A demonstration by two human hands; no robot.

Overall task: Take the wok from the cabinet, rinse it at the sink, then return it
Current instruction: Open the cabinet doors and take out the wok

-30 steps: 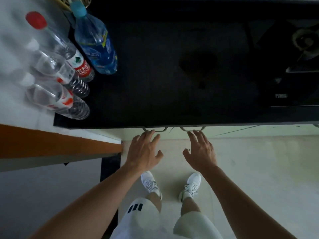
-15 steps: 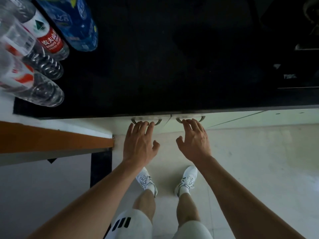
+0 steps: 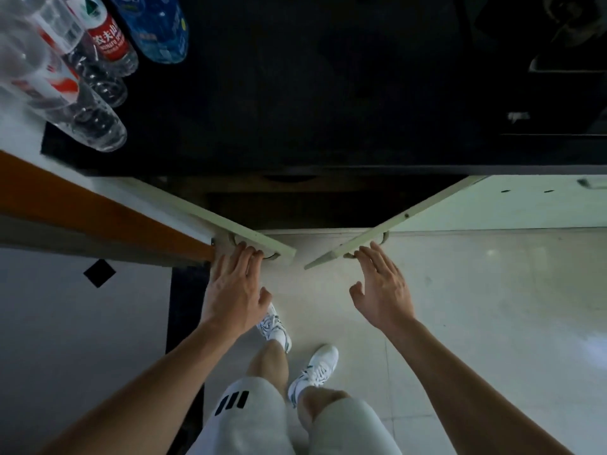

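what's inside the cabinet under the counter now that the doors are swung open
Between the two doors the cabinet interior is mostly dark. A shelf edge and one curved dark shape show near the top; whether that is the wok is unclear. The counter hides the rest.

Two cabinet doors, left door (image 3: pixel 243 236) and right door (image 3: pixel 394 224), stand swung outward below the countertop (image 3: pixel 328 93), a hand at each handle, left hand (image 3: pixel 235 290) and right hand (image 3: pixel 382 292), with bottles (image 3: pixel 98 57) on the countertop's far left.

Cabinet interior (image 3: pixel 295 205): too dark to show contents. Bottles (image 3: pixel 65 60) at far left: blurred, cut by frame edge.
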